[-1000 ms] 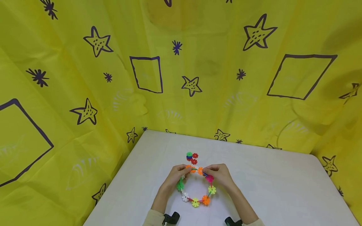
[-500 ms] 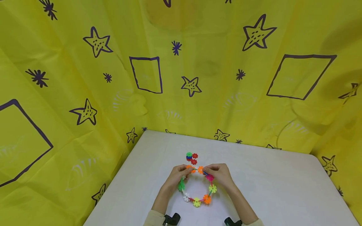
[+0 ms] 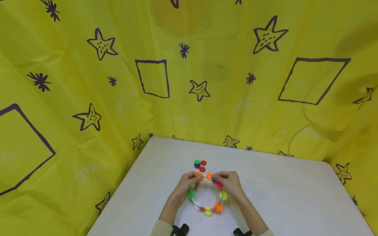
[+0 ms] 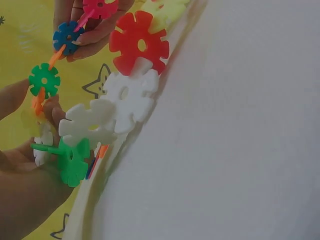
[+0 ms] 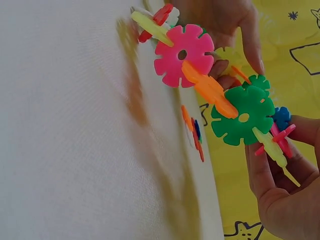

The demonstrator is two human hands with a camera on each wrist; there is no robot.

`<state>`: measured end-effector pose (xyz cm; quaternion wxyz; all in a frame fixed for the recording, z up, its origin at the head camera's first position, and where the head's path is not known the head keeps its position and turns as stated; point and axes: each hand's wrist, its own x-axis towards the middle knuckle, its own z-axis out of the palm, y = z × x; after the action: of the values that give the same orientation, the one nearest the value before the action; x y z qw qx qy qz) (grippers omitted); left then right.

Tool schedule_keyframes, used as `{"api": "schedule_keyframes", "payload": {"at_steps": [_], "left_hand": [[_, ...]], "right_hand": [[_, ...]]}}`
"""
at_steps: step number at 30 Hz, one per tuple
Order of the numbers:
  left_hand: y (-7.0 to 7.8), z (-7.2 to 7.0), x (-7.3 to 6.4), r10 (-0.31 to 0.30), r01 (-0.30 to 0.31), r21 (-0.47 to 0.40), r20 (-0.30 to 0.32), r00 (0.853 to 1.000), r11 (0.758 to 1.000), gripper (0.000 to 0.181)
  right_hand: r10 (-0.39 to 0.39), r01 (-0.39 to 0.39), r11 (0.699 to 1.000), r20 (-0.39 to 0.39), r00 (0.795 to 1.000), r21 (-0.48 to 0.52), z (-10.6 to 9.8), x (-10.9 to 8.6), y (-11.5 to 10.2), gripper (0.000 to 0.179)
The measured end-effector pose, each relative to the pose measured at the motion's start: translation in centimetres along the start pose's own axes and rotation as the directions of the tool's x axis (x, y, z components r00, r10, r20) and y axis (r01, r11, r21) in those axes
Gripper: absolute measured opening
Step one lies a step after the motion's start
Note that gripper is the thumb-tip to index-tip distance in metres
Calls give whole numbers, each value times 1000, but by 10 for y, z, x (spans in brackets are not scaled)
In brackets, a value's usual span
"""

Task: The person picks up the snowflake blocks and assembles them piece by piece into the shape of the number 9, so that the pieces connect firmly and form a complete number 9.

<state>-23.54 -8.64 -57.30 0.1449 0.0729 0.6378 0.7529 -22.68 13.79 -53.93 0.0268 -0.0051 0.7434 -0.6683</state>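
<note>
Slotted plastic flower-shaped discs in many colours are linked edge to edge into a ring, held up between both hands; its near side carries a yellow disc (image 3: 208, 211) and an orange disc (image 3: 218, 206). At the ring's far left, my left hand (image 3: 183, 186) pinches an orange disc (image 4: 38, 102) between thumb and fingers. Opposite it, my right hand (image 3: 231, 182) pinches a blue disc (image 4: 68, 37) beside a pink one (image 4: 100, 7). Between the fingertips a green disc (image 4: 44, 81) joins two orange ones. A white disc (image 4: 42, 147) lies partly hidden against the left palm.
Beyond the ring, several loose discs lie on the white table (image 3: 280, 190): a green one (image 3: 197, 161) over a blue one, with red ones (image 3: 203, 163) beside them. A yellow patterned curtain (image 3: 224, 114) stands behind. Dark wrist devices (image 3: 180, 229) sit at both cuffs.
The ring's near side has swung slightly to the right, and the discs at the left hand have shifted a little right. Both hands stay almost in place, still holding the ring.
</note>
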Motion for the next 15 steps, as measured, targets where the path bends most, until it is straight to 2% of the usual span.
{"api": "schedule_keyframes", "payload": {"at_steps": [3,6,11,15], "left_hand": [[0,1,0,-7,6,-59,-8,1000,998,16],[0,1,-1,9,-10,-93,-15,1000,996,8],[0,3,-1,33,-35,-87,-22,999,996,9],[-1,5,0,41,-43,-99,-24,999,994,11]], "right_hand": [[9,-9,1000,-8,1000,3,1,0,0,10],[18,-18,1000,-21,1000,-16,1,-1,0,11],[22,-23,999,-44,999,-28,3,-2,0,10],[11,-10,1000,-64,998,15,6,-1,2,8]]}}
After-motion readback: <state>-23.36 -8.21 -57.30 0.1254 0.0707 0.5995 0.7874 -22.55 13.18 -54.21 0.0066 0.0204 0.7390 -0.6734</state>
